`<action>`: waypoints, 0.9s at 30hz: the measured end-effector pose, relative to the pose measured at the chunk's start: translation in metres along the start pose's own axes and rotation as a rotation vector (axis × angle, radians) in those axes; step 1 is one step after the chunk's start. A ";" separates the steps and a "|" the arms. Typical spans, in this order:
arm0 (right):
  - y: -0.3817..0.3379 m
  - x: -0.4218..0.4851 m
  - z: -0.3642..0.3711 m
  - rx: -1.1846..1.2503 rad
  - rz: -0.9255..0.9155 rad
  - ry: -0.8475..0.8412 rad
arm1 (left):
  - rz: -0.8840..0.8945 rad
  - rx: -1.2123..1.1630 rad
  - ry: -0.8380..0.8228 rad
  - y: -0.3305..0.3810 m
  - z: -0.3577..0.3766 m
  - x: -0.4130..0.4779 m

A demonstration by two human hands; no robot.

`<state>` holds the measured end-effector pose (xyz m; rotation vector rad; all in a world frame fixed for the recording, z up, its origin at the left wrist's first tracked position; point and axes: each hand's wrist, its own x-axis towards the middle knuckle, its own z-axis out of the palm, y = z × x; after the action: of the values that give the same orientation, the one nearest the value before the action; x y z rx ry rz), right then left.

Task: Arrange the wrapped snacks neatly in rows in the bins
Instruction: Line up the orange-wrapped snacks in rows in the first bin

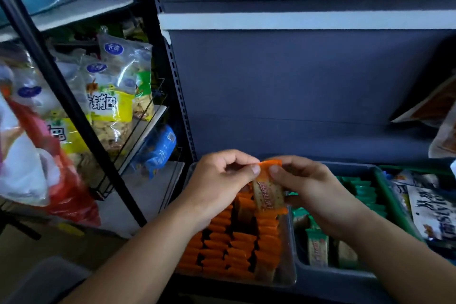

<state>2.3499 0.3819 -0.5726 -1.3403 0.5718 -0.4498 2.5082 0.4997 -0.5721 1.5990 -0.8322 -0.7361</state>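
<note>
We see 2 bins side by side: a clear bin of orange snacks in rows and a grey bin of green snacks. Above the clear bin we hold 1 orange snack upright, left hand and right hand both pinching its top edge.

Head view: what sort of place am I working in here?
Most likely a small shop's snack aisle. Behind the work stands slotted metal shelving, sealed snack bags are stacked on the left, and orange-wrapped snacks fill a clear bin in rows.
</note>
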 end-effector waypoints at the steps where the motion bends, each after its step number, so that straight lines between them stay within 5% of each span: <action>1: 0.001 0.003 -0.002 0.011 0.008 0.019 | 0.015 0.008 -0.011 0.000 -0.002 0.002; 7: 0.009 0.021 -0.003 0.164 0.005 0.135 | 0.010 0.202 -0.174 -0.005 0.007 0.004; 13: 0.007 0.025 -0.013 0.040 -0.104 0.059 | 0.086 0.246 -0.127 -0.012 0.011 0.008; 18: 0.009 0.025 -0.020 0.055 -0.110 0.159 | 0.081 0.283 -0.165 -0.011 0.017 0.006; 22: 0.009 0.024 -0.021 0.055 -0.091 0.219 | 0.049 0.402 -0.123 -0.017 0.020 0.008; 27: 0.012 0.021 -0.015 -0.007 -0.074 0.160 | 0.236 0.502 0.084 -0.009 0.025 0.004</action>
<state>2.3564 0.3594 -0.5889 -1.3426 0.6575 -0.6202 2.4911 0.4834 -0.5858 1.9115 -1.1829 -0.2984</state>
